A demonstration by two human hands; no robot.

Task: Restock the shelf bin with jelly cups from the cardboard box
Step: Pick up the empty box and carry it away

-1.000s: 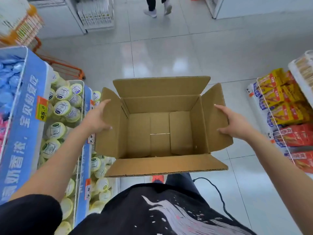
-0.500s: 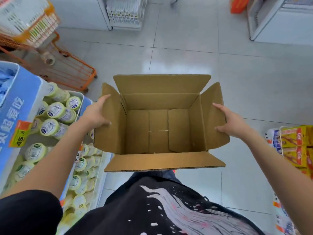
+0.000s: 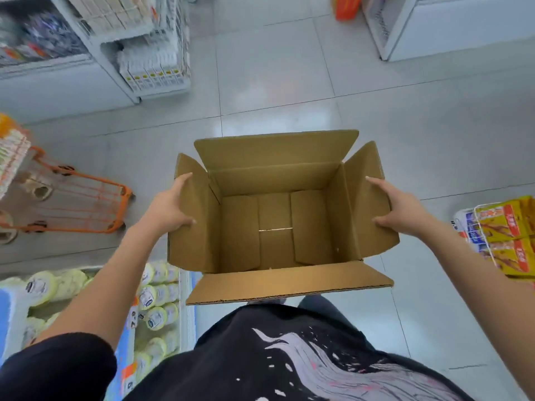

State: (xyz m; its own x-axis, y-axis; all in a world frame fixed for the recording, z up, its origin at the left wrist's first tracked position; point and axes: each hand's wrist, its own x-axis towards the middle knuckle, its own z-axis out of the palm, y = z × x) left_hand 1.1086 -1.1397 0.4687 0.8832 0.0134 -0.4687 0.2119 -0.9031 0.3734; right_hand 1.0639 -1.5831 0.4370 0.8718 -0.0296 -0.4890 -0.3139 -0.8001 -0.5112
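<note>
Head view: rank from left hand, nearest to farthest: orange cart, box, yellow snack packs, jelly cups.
1. box: the left hand holds its left flap.
2. jelly cups: in the bin just below the hand, by the forearm.
3. orange cart: out to the left on the floor.
4. yellow snack packs: far right, beyond the box.

We see the cardboard box (image 3: 275,227) open on top w/ bare floor inside — hands can drop straight in; four flaps stick out round the rim; orange cart (image 3: 84,198) blocks far left; jelly cups (image 3: 156,296) crowd lower left; wire rack (image 3: 503,235) hems right.
</note>
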